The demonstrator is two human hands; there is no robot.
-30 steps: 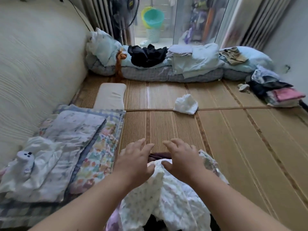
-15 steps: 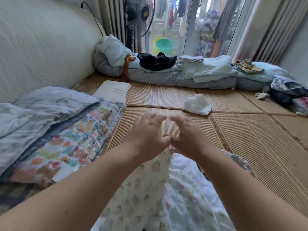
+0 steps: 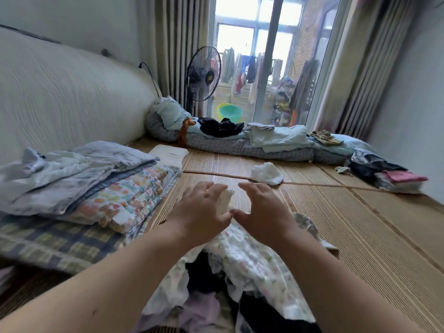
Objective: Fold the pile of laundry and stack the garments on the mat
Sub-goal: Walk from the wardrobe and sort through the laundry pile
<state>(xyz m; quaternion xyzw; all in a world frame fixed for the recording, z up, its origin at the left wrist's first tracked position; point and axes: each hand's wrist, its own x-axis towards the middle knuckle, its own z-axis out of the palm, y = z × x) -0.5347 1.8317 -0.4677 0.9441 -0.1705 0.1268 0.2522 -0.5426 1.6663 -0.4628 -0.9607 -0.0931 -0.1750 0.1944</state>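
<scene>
Bare woven mat (image 3: 336, 224) lies open ahead and right of the grip; stacked quilts (image 3: 115, 195) block its left; crumpled white cloth (image 3: 265, 173) lies beyond.

Left hand (image 3: 204, 209) grips printed garment (image 3: 247, 257) edge, near centre. Right hand (image 3: 263, 212) just beside, grip unclear. Laundry pile (image 3: 204, 308) below wrists. Folded bedding (image 3: 91, 186) left; mat (image 3: 355, 236) underneath.

Daylight from the overexposed balcony door (image 3: 242, 75) lights the room softly; wide-angle edges bend, with slight motion blur.
</scene>
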